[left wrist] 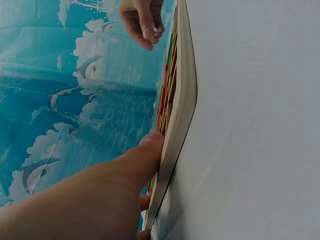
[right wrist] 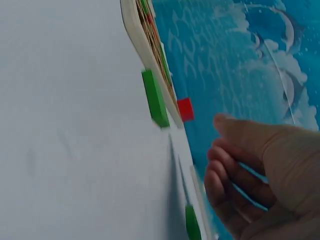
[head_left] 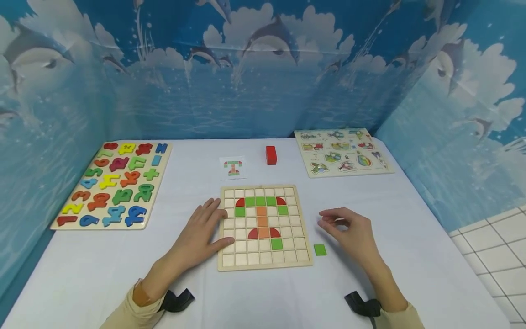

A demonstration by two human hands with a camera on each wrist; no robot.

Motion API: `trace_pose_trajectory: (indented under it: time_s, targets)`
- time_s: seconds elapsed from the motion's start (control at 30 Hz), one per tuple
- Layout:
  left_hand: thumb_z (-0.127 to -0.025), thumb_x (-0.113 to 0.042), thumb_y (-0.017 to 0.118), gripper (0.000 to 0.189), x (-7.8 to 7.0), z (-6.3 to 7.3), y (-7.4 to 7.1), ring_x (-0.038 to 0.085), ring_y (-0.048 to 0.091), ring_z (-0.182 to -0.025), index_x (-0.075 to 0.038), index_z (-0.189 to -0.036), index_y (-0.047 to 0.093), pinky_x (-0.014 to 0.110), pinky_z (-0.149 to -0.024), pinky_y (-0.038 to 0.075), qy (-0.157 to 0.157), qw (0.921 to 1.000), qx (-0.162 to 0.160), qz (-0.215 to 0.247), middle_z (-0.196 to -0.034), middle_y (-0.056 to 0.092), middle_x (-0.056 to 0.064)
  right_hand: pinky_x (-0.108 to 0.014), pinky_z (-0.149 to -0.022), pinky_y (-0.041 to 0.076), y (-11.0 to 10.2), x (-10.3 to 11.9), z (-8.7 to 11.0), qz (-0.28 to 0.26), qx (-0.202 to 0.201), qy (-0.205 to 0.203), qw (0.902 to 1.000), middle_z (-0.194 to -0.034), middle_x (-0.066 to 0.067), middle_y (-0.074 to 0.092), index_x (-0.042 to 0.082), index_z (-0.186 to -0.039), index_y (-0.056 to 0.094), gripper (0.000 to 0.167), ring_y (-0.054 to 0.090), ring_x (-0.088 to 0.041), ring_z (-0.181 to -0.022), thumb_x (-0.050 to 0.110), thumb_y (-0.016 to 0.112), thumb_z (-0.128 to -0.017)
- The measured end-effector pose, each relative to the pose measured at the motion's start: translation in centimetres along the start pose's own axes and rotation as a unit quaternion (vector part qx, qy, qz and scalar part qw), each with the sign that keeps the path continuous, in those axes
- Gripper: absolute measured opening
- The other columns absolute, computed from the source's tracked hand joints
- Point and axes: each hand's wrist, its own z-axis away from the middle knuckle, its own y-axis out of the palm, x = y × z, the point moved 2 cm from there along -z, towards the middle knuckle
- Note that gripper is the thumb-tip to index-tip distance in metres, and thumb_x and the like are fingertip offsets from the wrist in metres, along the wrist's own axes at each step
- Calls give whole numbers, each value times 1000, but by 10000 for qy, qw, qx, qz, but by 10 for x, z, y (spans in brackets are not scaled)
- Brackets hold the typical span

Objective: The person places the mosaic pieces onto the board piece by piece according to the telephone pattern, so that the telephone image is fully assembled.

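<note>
A wooden grid board (head_left: 265, 267) lies mid-table, with green, orange and red pieces set in some squares. Along its left rim rests my left hand (head_left: 201, 233), fingers spread; the left wrist view shows the thumb (left wrist: 150, 145) touching the board's edge. My right hand (head_left: 349, 233) hovers right of the board, fingers loosely bent and nothing seen between them. Below it, beside the board, a loose green square tile (head_left: 320, 249) lies on the cloth. The right wrist view shows that tile (right wrist: 156, 98) and another green piece (right wrist: 192, 222) partly visible at the bottom.
Behind the board lie a pattern card (head_left: 233, 168) and a red block (head_left: 271, 155). A number puzzle board (head_left: 154, 211) occupies the left side, and a picture puzzle board (head_left: 345, 153) the back right. A dolphin-printed curtain (head_left: 263, 105) surrounds the white table.
</note>
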Motion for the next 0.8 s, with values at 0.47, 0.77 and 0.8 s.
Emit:
trace_pose_trajectory:
  time_s: [0.47, 0.77, 0.8]
  targets:
    - [-92, -52, 77, 56, 0, 1, 0, 42, 25, -160, -14, -130, 57, 63, -130, 21, 25, 10000, -93, 22, -168, 36, 20, -31, -73, 55, -34, -33, 11, 1087, 254, 922, 9895, -98, -7, 71, 6, -114, 75, 50, 66, -22, -86, 33, 96, -77]
    - [-93, -53, 76, 58, 1, 0, 2, 41, 25, -160, -15, -132, 57, 62, -130, 21, 60, 10000, -78, -7, -169, 35, 19, -25, -75, 59, -40, -33, 15, 895, 745, 878, 9893, -85, 2, 69, 11, -100, 75, 30, 61, -13, -79, 20, 95, -79]
    - [-93, -53, 76, 58, 0, 0, 2, 41, 25, -160, -15, -132, 57, 62, -130, 21, 58, 10000, -72, -14, -169, 35, 19, -25, -75, 58, -39, -33, 15, 889, 768, 881, 9892, -84, 3, 69, 11, -100, 75, 29, 61, -13, -79, 18, 94, -79]
